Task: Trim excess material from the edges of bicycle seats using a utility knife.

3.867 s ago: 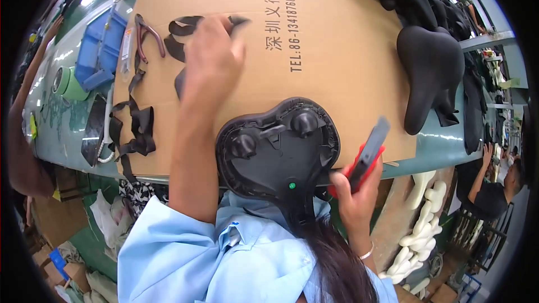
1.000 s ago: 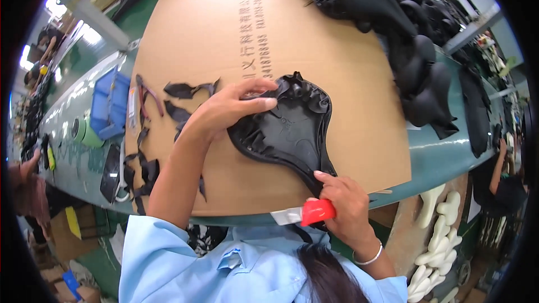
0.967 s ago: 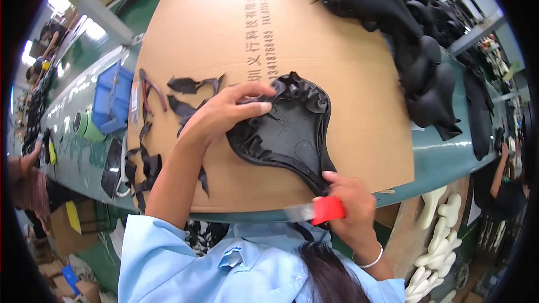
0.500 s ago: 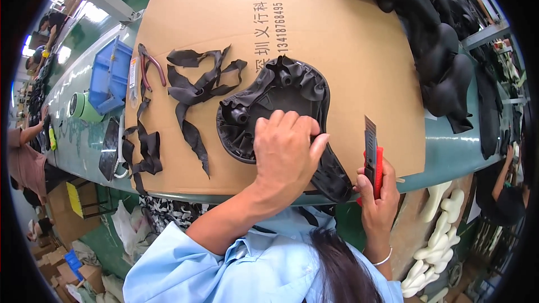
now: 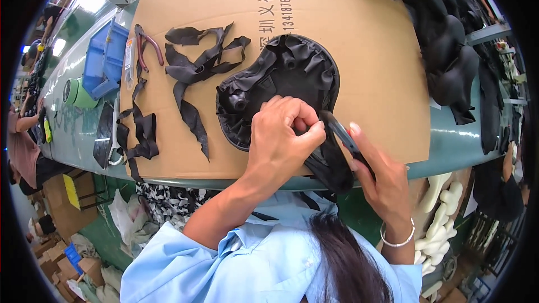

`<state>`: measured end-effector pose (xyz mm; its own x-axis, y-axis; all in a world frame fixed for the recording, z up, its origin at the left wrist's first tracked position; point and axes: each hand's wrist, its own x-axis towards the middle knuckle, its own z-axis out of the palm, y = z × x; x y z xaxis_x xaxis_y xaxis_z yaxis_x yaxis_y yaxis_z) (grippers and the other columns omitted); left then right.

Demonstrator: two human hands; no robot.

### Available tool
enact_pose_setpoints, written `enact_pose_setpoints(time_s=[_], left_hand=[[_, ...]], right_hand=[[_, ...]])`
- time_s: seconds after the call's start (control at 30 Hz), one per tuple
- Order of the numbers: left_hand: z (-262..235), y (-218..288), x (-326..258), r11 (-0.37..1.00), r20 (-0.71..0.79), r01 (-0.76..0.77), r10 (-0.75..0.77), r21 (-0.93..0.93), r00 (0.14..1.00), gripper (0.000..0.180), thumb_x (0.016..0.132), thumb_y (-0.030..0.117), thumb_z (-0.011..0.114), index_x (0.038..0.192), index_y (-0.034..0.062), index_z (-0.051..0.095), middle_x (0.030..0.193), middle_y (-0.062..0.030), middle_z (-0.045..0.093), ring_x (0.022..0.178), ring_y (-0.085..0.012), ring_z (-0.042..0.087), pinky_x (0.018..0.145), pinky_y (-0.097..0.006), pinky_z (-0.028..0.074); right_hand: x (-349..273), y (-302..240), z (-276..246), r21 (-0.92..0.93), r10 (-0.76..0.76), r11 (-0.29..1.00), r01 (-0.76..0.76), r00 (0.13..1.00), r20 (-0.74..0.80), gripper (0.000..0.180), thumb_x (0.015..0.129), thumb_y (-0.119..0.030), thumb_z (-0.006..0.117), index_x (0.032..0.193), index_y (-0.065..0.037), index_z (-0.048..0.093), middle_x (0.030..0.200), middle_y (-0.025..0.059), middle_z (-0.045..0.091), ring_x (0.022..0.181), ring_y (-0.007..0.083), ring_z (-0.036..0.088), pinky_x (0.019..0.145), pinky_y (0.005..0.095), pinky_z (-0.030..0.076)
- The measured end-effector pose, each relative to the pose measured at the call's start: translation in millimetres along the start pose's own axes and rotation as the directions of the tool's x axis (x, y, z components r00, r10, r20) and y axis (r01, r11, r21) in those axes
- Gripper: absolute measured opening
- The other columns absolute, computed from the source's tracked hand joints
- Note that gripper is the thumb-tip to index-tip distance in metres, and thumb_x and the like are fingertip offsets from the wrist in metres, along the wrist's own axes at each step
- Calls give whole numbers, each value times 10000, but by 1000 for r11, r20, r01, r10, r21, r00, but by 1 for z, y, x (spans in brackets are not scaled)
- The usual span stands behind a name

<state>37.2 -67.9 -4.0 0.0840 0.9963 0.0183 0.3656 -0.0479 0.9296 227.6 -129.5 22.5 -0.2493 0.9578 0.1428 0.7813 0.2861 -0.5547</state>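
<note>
A black bicycle saddle (image 5: pixel 278 81) lies underside up on a cardboard sheet, its wide end away from me and its narrow nose toward me. Its black cover (image 5: pixel 247 82) is gathered in folds around the rim. Over the near part of the saddle, my left hand (image 5: pixel 283 134) has its fingers curled and its thumb and forefinger pinched at the cover's right edge. My right hand (image 5: pixel 384 182) grips a utility knife (image 5: pixel 347 139), whose tip meets that edge beside my left thumb. The blade itself is hard to make out there.
Cut black strips (image 5: pixel 193 73) lie left of the saddle, near pliers (image 5: pixel 147 47). A blue bin (image 5: pixel 106 59) and a green roll (image 5: pixel 78 92) stand farther left. Black covers (image 5: pixel 449 62) are heaped at the right. Pale foam pieces (image 5: pixel 435 235) lie below the table edge (image 5: pixel 185 182).
My right hand has brought the knife left, from beside the saddle to its right edge. My left hand has closed into a pinch, and the saddle has turned slightly.
</note>
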Motion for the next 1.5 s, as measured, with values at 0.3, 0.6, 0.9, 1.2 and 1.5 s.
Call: enact_pose_setpoints(time_s=[0.3,0.6,0.9,1.2,1.5], left_hand=[[-26,-9,3,730,337,238,-12,-640,942,104,753,44,717,743,35,614,715,32,580,677,-45,510,614,-200,403],[-19,-15,4,403,287,238,65,-884,956,93,780,24,666,817,74,596,810,37,554,776,-49,483,738,-213,377],[-13,-21,11,372,326,248,165,-894,931,72,792,55,639,810,76,572,807,38,526,802,-57,456,777,-215,341],[-36,-2,-7,678,577,-125,695,-724,429,212,756,214,777,868,75,663,748,-52,609,698,-210,545,728,-326,392],[-53,-12,22,747,637,-660,468,85,612,123,801,140,662,886,53,683,882,-70,601,829,-247,574,708,-352,470]], right_hand=[[-51,-28,-24,-43,237,971,-234,941,242,585,847,-114,671,1397,-189,485,694,120,590,563,314,556,517,384,430],[-124,-56,24,-72,377,922,-381,924,-64,583,875,-76,642,1417,-65,427,922,176,666,626,296,614,546,357,483],[-88,-51,34,-3,350,932,-362,903,-248,566,870,-98,661,1402,-102,470,697,102,562,495,236,497,463,339,408],[-115,-29,29,245,538,838,-487,814,-219,501,919,-77,581,1404,-71,453,1202,177,631,828,238,681,759,320,533],[-72,-25,14,28,81,997,-77,976,-202,543,761,-9,715,1277,-141,614,744,67,601,585,175,534,525,280,446]])
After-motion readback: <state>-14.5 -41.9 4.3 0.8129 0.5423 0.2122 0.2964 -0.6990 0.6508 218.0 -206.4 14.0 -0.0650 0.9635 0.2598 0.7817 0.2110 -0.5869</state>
